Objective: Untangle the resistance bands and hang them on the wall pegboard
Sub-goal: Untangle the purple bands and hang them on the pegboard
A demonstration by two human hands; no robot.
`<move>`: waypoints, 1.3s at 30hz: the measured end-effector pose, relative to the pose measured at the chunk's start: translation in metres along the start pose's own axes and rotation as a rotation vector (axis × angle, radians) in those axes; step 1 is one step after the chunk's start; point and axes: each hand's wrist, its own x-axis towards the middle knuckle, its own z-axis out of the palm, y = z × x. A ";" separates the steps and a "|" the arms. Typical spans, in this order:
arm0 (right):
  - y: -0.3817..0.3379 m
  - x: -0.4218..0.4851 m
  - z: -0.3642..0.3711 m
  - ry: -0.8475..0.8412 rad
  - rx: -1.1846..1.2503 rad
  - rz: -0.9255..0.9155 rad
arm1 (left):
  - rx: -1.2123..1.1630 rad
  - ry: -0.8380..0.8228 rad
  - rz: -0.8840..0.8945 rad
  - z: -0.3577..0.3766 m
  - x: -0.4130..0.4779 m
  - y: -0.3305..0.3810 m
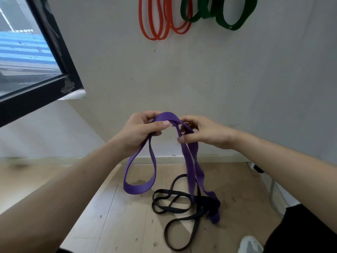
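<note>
Purple band (193, 161): we pinch its top in left hand (140, 132) and right hand (202, 132), lifting it off the black band (173, 207), floor-bound.

Wooden floor (113, 225) under tangled black bands (171, 209), end of purple band (215, 216) among them.

You see purple band (139, 189) matt, rubbery | black bands (171, 209) smooth, matt | floor (118, 225) pale scuffed wood | wall (218, 70) matt, speckled
</note>
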 end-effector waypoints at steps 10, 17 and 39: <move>-0.002 0.016 0.020 0.041 0.127 -0.002 | -0.144 0.047 0.038 -0.004 -0.002 0.001; -0.014 0.013 -0.016 0.200 -0.018 -0.098 | -0.078 0.068 0.018 -0.028 -0.002 -0.001; -0.003 0.008 -0.009 0.024 0.048 -0.100 | 0.143 0.013 0.136 0.012 0.014 0.022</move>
